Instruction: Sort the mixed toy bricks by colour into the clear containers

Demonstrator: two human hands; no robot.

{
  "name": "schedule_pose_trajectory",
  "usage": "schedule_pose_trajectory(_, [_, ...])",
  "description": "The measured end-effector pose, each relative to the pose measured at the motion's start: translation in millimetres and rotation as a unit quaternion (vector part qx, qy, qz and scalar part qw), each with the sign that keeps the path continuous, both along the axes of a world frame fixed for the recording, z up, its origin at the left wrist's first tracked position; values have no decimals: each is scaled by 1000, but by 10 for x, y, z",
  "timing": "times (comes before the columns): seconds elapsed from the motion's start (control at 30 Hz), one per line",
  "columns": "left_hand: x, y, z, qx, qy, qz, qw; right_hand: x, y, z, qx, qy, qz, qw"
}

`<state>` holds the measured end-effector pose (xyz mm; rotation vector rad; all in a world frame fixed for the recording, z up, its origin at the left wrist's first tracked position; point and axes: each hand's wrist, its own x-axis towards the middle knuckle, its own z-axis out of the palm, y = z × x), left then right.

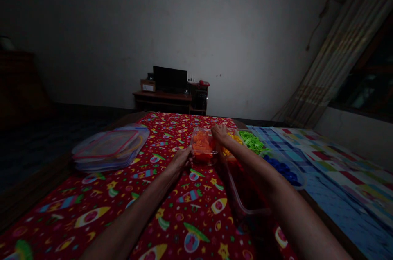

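A clear plastic container [211,161] filled with orange pieces [202,142] stands on the red patterned cloth in front of me. My left hand [183,158] grips its near left side, fingers against the wall. At its far right corner, my right hand [220,132] is closed on the rim; some of those fingers are hidden. Just right of it, partly behind my right forearm, are yellow pieces [236,139] in another clear container. Beyond these lie bright green pieces [253,142] and, nearer, dark blue pieces [284,170] in a clear container.
A stack of clear lids [107,149] with coloured rims lies at the left on the cloth [172,206]. A large clear container [239,202] sits under my right forearm. A bed with a checked cover [337,157] adjoins on the right. A monitor [170,79] stands on a desk behind.
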<state>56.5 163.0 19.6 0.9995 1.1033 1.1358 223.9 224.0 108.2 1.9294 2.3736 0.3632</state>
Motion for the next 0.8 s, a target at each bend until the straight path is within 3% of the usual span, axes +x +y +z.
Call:
schedule_pose_trajectory(0.23, [-46,-36,14,21,35,22,999,75,-276,185,18,6,-33,999])
schedule_pose_trajectory(0.37, [-70,91,33,40,101,40,993,234,-535,230,51,9,-22,998])
schedule_pose_trajectory(0.57, [-56,327,165,63,108,-23,992,539,-1007,321,69,10,-44,997])
schedule_pose_trajectory(0.7, [-58,382,199,61,96,-58,992,777,-1227,291,53,35,-51,997])
schedule_pose_trajectory(0.8, [-87,395,172,61,89,-45,993,905,-1290,193,33,57,-34,997])
